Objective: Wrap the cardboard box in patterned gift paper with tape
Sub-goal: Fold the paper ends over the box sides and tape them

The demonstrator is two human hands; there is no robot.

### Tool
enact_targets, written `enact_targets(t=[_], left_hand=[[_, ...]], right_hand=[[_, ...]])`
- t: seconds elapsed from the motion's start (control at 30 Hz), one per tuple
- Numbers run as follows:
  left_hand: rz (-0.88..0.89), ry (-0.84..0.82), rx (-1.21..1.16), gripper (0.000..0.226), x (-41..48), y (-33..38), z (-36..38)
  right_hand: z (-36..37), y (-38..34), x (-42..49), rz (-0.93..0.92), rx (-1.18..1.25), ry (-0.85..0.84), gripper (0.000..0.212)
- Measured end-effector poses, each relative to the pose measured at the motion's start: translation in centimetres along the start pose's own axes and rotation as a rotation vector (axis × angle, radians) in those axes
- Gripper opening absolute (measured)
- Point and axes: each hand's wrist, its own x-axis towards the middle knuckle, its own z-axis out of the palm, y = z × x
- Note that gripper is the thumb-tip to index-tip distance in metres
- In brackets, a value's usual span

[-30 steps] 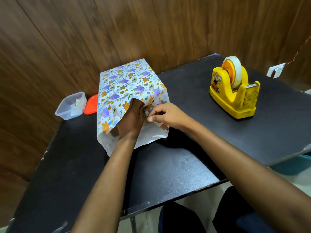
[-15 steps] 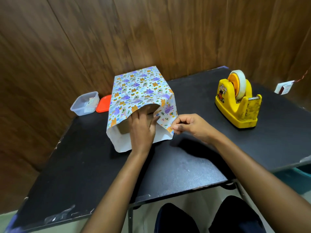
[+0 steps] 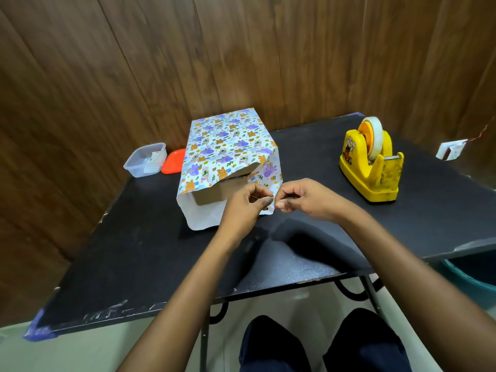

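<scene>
Cardboard box (image 3: 214, 190), sleeved in gift paper (image 3: 228, 146), is set left of the tape dispenser (image 3: 370, 162), with its near end uncovered. The paper's right flap edge is pinched by left hand (image 3: 245, 208) and right hand (image 3: 303, 198), held close together, probably for creasing; any tape there cannot be made out.

Dark wood-panelled walls (image 3: 134, 76) behind a black table (image 3: 134, 264).

Glossy printed gift paper (image 3: 225, 146) w/ plain white underside – brown matt cardboard box (image 3: 212, 193); yellow plastic tape dispenser (image 3: 370, 167), matt black tabletop (image 3: 134, 251), wood-panel wall (image 3: 161, 63).
</scene>
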Motion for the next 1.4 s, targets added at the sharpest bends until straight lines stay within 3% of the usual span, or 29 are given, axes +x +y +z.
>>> enact_targets(t=[0.07, 0.23, 0.4, 0.53, 0.63, 0.77, 1.07, 1.4], left_hand=[[-0.007, -0.010, 0.033, 0.019, 0.2, 0.1, -0.3], [-0.036, -0.047, 0.066, 0.020, 0.3, -0.3, -0.3], [-0.079, -0.099, -0.058, 0.008, 0.2, -0.2, 0.2], [-0.121, -0.091, -0.093, 0.018, 0.7, -0.4, 0.8], [-0.110, -0.135, -0.157, 0.007, 1.0, -0.7, 0.7], [-0.093, -0.101, -0.157, 0.017, 1.0, -1.2, 0.5], [-0.057, -0.004, 0.039, 0.014, 1.4, -1.3, 0.5], [-0.029, -0.050, 0.051, 0.021, 1.6, -1.9, 0.5]], right_hand=[[-0.2, -0.2, 0.0, 0.014, -0.038, -0.004, 0.026], [-0.3, -0.6, -0.1, 0.059, -0.094, 0.041, 0.021], [-0.1, -0.8, -0.2, 0.047, -0.239, 0.081, 0.013], [-0.4, -1.0, -0.3, 0.020, -0.280, 0.052, 0.010], [-0.6, -1.1, -0.3, 0.042, -0.259, 0.015, 0.008], [-0.7, -0.8, -0.3, 0.131, -0.228, 0.044, 0.021], [1.4, -0.1, 0.6, 0.203, -0.052, 0.263, 0.017], [0.9, -0.7, 0.4, 0.201, -0.176, 0.139, 0.022]])
